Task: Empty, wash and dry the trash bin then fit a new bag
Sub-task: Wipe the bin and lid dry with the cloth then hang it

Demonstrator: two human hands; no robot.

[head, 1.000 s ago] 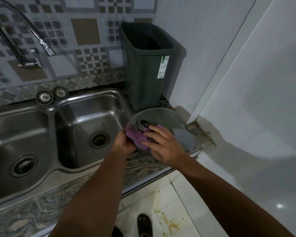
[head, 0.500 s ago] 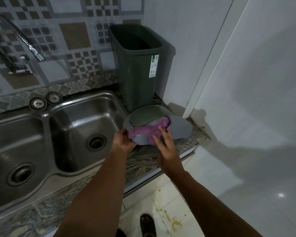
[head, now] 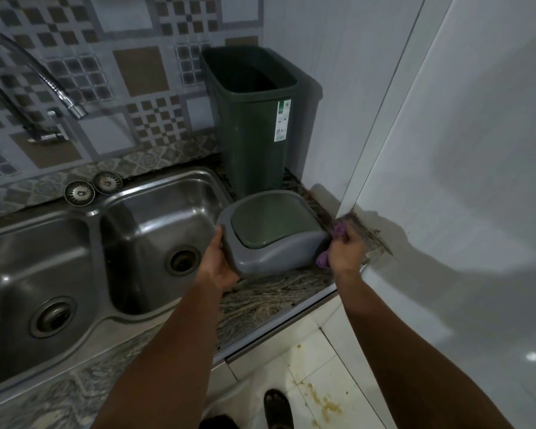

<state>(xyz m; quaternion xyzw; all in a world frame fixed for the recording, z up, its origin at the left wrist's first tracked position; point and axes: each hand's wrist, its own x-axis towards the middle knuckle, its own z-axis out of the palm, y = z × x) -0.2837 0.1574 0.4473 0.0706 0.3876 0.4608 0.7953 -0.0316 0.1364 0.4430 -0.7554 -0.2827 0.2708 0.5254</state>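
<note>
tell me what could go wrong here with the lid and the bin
1. The left hand holds the lid right beside the sink; a slack grip could let it slide into the basin.
2. The right hand grips the purple cloth close to the bin; a wide swipe could knock it over.

Granite worktop (head: 260, 298), double steel sink (head: 155, 218) set in, two strainers (head: 79, 192) behind sink, bin (head: 254, 144) at back corner, lid (head: 273, 233) in front.
</note>
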